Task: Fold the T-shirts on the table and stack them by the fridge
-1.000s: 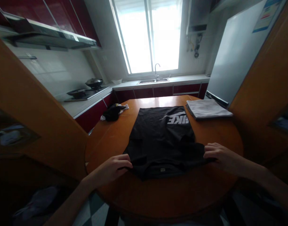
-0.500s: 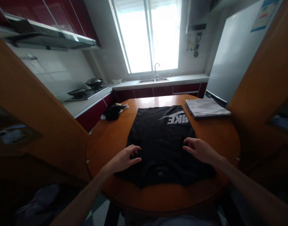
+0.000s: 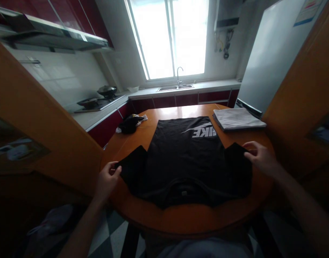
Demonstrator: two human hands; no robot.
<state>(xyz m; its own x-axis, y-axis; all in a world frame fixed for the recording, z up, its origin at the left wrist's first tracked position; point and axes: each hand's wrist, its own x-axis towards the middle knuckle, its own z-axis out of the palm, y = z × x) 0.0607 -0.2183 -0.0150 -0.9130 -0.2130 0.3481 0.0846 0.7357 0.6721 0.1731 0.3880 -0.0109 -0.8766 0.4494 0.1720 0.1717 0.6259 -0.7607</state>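
A black T-shirt point(image 3: 180, 157) with a white printed logo lies spread on the wooden table, its collar toward me and the hem toward the window. My left hand point(image 3: 108, 179) pinches the end of the sleeve on the left, lifting it out to the side. On the other side, my right hand point(image 3: 260, 157) grips the opposite sleeve's edge between thumb and fingers, also drawn outward. Both sleeves are stretched away from the shirt's body, and the neck label shows inside the collar.
The round-ended wooden table point(image 3: 191, 222) carries a folded stack of white and dark cloth point(image 3: 238, 119) at the far right. A crumpled black and white cloth point(image 3: 129, 124) sits at the far left. Beyond are a sink point(image 3: 175, 87), a stove point(image 3: 101, 104) and a fridge point(image 3: 277, 53).
Both hands have moved outward, away from the shirt's body. Each has closed on a sleeve and pulled it out to its side. The view has shifted slightly.
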